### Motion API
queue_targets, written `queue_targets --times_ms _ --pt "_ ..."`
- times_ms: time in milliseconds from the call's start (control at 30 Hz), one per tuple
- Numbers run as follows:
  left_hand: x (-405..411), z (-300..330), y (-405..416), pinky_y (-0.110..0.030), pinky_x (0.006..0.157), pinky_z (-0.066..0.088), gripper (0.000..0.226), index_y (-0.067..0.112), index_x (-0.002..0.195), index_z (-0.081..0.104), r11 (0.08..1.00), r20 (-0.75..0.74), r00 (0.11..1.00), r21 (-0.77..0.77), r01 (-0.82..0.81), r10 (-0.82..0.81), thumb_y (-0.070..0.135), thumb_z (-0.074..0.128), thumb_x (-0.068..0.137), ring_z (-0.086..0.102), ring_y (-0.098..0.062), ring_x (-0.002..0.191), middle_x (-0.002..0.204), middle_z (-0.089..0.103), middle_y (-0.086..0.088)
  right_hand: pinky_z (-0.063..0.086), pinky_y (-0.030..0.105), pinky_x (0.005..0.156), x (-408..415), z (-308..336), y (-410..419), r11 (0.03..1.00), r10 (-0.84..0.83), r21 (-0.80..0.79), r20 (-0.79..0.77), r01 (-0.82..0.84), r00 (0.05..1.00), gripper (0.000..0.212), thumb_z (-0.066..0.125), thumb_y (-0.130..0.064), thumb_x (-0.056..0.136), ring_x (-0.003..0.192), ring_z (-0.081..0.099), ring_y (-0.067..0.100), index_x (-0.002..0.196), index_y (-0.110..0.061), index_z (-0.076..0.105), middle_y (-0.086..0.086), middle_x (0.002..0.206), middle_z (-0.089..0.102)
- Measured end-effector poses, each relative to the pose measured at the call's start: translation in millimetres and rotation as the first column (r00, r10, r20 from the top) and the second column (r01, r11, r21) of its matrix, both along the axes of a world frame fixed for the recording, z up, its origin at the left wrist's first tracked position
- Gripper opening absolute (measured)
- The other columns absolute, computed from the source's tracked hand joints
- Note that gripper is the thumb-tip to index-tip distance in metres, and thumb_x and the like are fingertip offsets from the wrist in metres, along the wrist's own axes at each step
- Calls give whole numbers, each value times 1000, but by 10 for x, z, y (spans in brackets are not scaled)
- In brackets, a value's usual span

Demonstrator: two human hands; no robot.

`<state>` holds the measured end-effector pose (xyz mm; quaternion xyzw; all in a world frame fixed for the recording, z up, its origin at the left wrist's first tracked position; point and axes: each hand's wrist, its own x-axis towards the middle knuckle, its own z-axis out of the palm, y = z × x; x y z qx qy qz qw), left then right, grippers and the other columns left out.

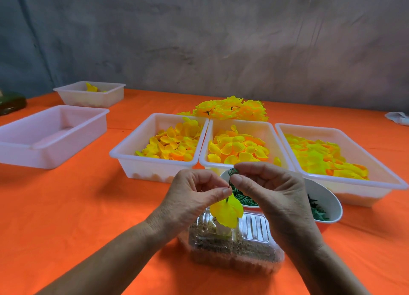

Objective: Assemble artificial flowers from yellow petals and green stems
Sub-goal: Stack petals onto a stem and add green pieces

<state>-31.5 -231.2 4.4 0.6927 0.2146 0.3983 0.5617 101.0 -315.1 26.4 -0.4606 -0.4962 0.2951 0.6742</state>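
Note:
My left hand (194,197) pinches a thin green stem (230,180) just above a yellow petal (226,210) that hangs on it. My right hand (272,190) pinches a small green ring-shaped piece (232,172) at the stem's top end. Both hands are held above a clear plastic box (232,248). Behind them, a white bowl (327,197) holds green parts (318,213). Three white trays (159,120) (243,123) (345,131) of loose yellow petals stand in a row. Finished yellow flowers (232,109) lie behind the trays.
An orange cloth (77,206) covers the table. At the left stands a large white tray (53,135) with nothing in it; a smaller tray (90,93) behind it holds a few yellow petals. A dark green object (11,103) sits at the far left edge and a white cloth (398,117) at the far right.

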Motion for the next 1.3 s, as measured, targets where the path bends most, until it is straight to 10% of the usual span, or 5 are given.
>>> queue_targets --times_ms 1300 --pt "4 -12 5 -31 64 40 12 23 64 72 1000 8 1000 22 13 -14 34 77 64 50 -16 67 66 58 -7 53 28 61 -55 -8 8 998 -22 -64 32 24 999 21 76 -25 61 70 67 22 81 -17 74 12 76 73"
